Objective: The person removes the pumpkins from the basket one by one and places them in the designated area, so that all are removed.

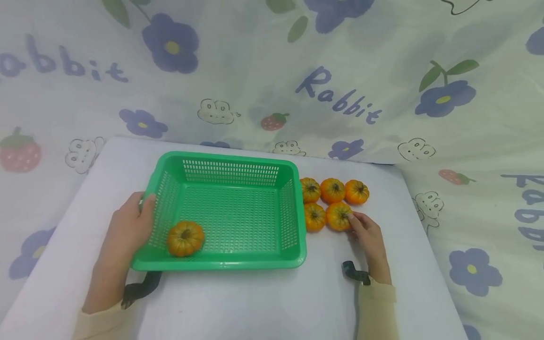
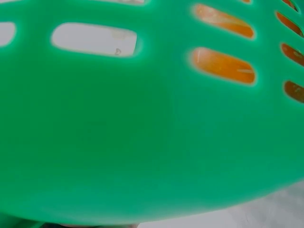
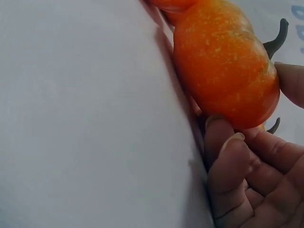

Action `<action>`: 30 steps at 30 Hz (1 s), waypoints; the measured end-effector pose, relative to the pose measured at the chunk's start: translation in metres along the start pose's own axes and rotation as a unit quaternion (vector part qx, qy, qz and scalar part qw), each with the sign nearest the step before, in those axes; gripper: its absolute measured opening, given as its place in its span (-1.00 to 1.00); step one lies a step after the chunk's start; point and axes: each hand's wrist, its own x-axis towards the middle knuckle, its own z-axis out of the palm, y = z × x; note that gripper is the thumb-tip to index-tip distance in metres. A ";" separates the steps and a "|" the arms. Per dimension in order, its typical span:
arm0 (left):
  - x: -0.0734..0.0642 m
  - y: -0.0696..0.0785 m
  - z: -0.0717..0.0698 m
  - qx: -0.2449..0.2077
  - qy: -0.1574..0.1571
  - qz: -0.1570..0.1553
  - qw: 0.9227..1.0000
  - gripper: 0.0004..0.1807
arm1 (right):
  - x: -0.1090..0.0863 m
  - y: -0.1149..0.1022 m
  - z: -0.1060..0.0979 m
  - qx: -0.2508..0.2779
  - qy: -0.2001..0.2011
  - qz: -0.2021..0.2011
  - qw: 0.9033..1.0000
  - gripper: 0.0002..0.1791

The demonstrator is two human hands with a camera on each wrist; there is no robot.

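Note:
My left hand (image 1: 127,229) grips the left rim of a green plastic basket (image 1: 218,264), thumb over the edge. One small orange pumpkin (image 1: 185,238) sits inside, in the front left corner. The basket's slotted wall (image 2: 118,133) fills the left wrist view, with orange showing through some slots. To the right of the basket, my right hand (image 1: 369,238) holds another small pumpkin (image 1: 338,216) between thumb and fingers. The right wrist view shows the thumb beside that pumpkin's (image 3: 223,61) dark stem and the curled fingers under its side.
Several more pumpkins (image 1: 333,190) stand close together in two rows on the white table (image 1: 263,302), the nearest ones right at the basket's right side. A printed cloth (image 1: 255,85) with flowers and rabbits hangs behind the table.

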 end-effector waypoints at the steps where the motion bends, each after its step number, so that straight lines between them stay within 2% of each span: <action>1: -0.001 -0.001 0.000 -0.001 0.001 -0.001 1.000 -0.16 | 0.001 0.000 0.001 -0.003 0.003 -0.006 1.000 -0.20; 6: -0.001 -0.002 0.000 -0.003 0.005 0.000 1.000 -0.17 | 0.004 0.000 0.005 -0.011 0.015 -0.037 0.999 -0.22; 11: 0.000 -0.003 0.001 -0.004 0.003 0.002 1.000 -0.17 | 0.004 0.004 0.005 -0.019 0.028 -0.049 0.998 -0.26; 18: 0.000 -0.005 0.000 -0.003 0.000 0.003 1.000 -0.16 | 0.004 0.006 0.003 0.031 0.036 -0.031 0.998 -0.35; 30: 0.002 -0.004 0.000 0.001 -0.004 0.003 1.000 -0.16 | 0.003 0.007 0.003 0.036 0.036 -0.011 0.999 -0.42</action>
